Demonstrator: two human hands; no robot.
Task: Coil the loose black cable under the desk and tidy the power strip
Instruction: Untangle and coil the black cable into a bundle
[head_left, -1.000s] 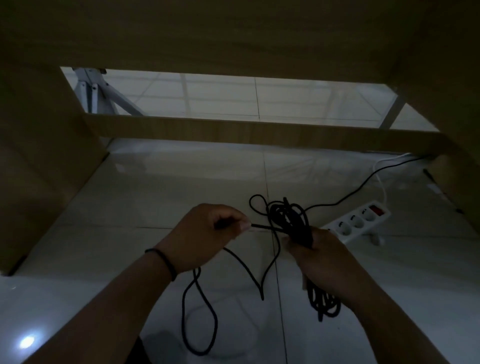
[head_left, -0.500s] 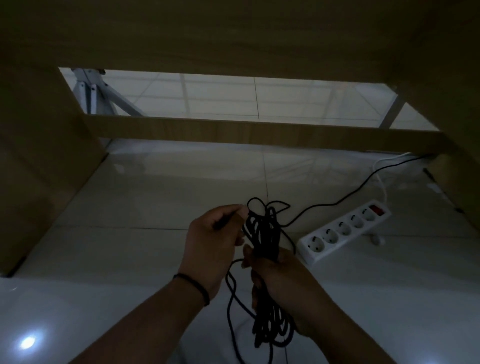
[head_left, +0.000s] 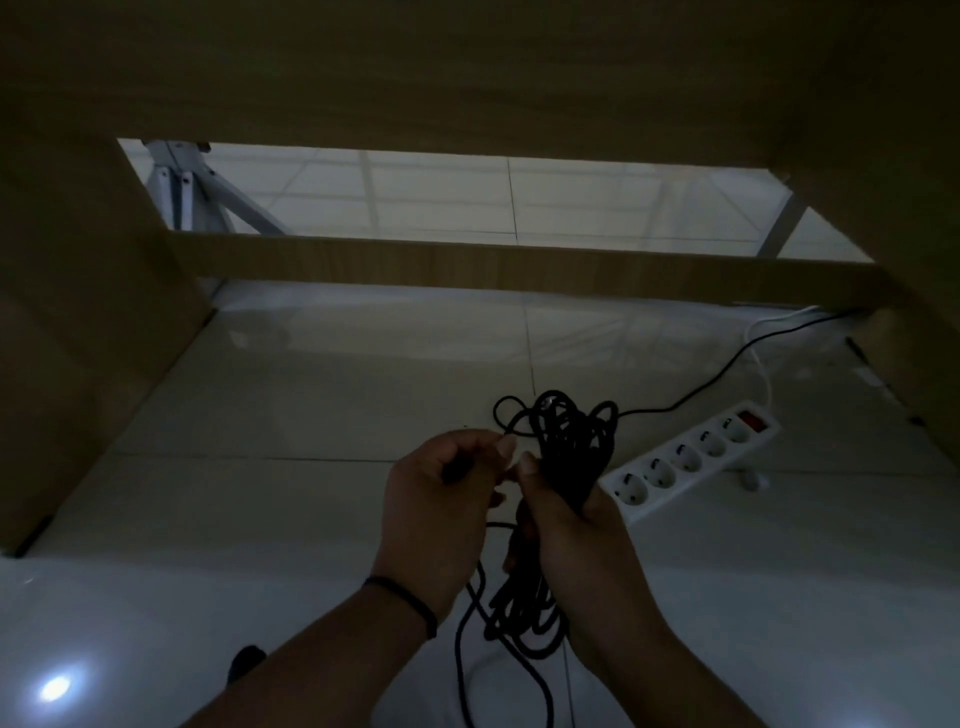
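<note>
The desk (head_left: 467, 67) formed the largest element, its wooden underside spanning the top of the view, with side panels at either edge and a crossbar (head_left: 519, 265) running between them. The tiled floor (head_left: 311, 415) lay below the crossbar, pale and glossy, with a bright light reflection nearer the person than the crossbar and to the left. A white metal stand (head_left: 182, 197) stood beyond the crossbar at the left.

The power strip (head_left: 691, 462) lay flat on the floor, nearer than the crossbar and toward its right end. It was white, with a row of sockets and a red switch at its far end. Its white lead (head_left: 761, 364) ran back toward the right end of the crossbar.

The black cable (head_left: 571, 447) was held above the floor, in front of the crossbar's middle. It was gathered in a bundle of loops. One strand ran from the bundle toward the crossbar's right end.

The right hand (head_left: 566, 525) was clenched around the bundle at mid-length, just beside the power strip's near end. The left hand (head_left: 441, 499), fingers curled, pinched a strand of the same cable, just left of the right hand. A dark band (head_left: 410, 603) circled the left wrist.
</note>
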